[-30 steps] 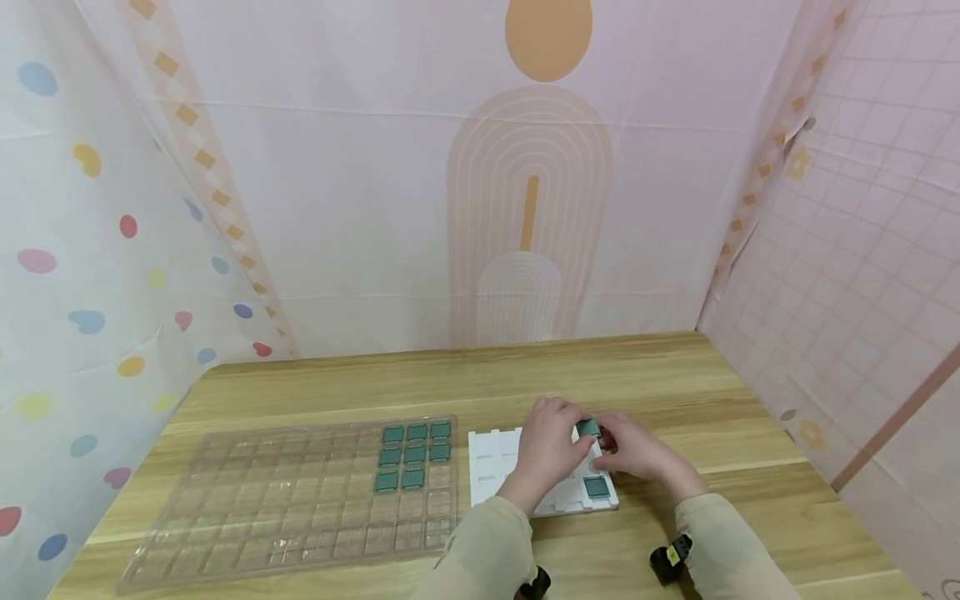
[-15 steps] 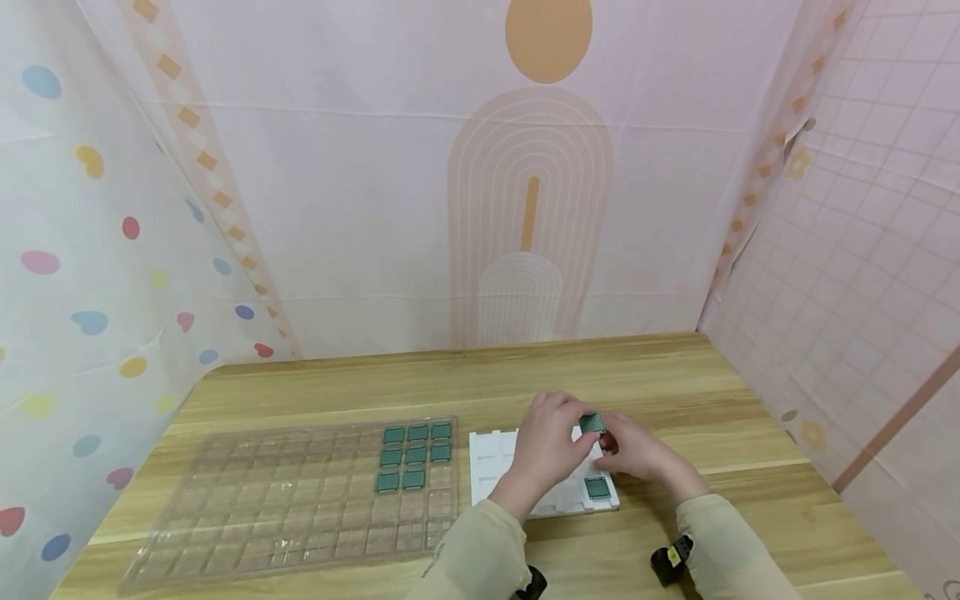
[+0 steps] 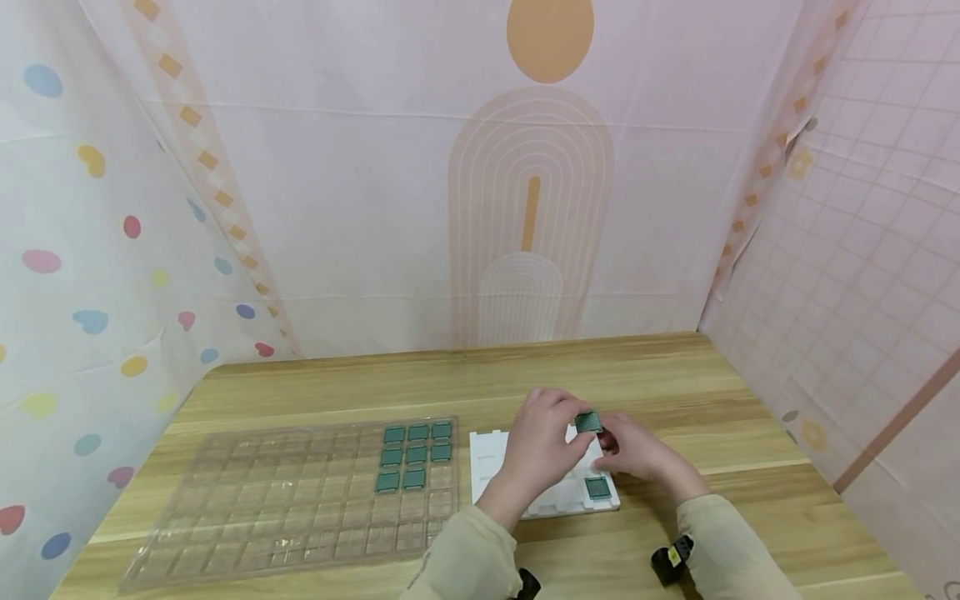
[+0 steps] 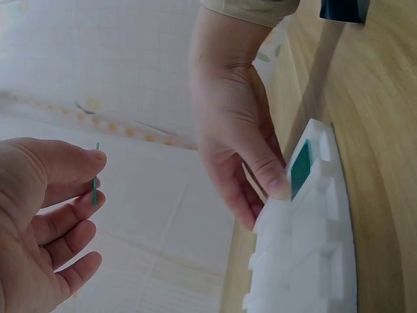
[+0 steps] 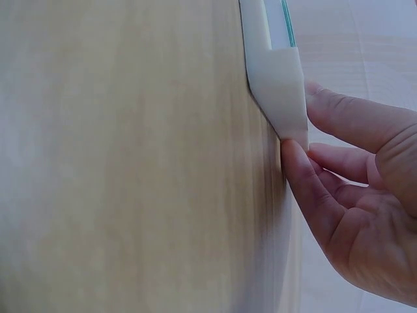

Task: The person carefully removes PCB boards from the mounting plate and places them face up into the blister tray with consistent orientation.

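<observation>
My left hand (image 3: 536,450) pinches a small square green circuit board (image 3: 588,422) between thumb and fingers. In the left wrist view this board (image 4: 96,194) appears edge-on, raised clear of the white tray. The white compartmented tray (image 3: 483,471) lies on the table, partly hidden beneath my left hand and forearm. At its far right corner my right hand (image 3: 637,450) grips the tray edge; the right wrist view has the thumb on top and fingers (image 5: 309,189) at the side and underneath. Another green board (image 3: 597,487) sits in the tray's near right pocket.
To the left lies a large transparent compartment tray (image 3: 247,508). Several green boards (image 3: 415,455) fill pockets at its upper right. The wooden table (image 3: 360,379) ends against patterned cloth (image 3: 360,233) at the back and both sides.
The left hand has lifted slightly up off the tray with the circuit board, which has tilted a little. The right hand stays at the tray's corner.
</observation>
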Action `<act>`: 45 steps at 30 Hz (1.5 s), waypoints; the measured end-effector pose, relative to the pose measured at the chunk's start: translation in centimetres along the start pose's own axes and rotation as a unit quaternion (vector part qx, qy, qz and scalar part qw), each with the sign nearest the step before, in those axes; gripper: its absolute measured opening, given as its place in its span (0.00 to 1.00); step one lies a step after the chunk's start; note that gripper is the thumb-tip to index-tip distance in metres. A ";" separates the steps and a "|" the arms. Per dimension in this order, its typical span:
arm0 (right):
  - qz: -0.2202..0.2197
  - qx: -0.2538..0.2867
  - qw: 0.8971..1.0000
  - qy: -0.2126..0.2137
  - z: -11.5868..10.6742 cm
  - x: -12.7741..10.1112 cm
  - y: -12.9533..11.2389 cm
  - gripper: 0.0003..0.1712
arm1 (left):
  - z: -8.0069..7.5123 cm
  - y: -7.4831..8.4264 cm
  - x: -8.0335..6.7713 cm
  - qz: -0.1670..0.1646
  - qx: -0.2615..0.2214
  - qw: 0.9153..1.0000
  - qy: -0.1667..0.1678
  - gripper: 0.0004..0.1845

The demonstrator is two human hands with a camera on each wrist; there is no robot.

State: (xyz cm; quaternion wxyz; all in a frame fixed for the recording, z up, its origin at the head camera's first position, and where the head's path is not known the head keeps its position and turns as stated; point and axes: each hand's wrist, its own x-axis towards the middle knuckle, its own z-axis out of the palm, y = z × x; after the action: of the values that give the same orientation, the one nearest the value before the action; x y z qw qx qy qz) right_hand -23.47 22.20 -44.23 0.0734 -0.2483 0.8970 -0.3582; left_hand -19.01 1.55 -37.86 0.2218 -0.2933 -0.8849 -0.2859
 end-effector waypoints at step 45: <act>0.049 -0.014 0.999 0.004 0.2 -0.3 -0.7 0.37 | -3.2 -6.3 -3.7 -0.020 0.065 0.997 -0.040 0.12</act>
State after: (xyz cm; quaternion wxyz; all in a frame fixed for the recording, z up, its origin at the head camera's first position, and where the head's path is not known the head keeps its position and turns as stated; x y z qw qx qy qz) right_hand -22.89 21.80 -43.88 0.0832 -0.2036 0.9134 -0.3425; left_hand -19.72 -6.16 -39.90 0.1988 -0.2718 -0.9156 -0.2198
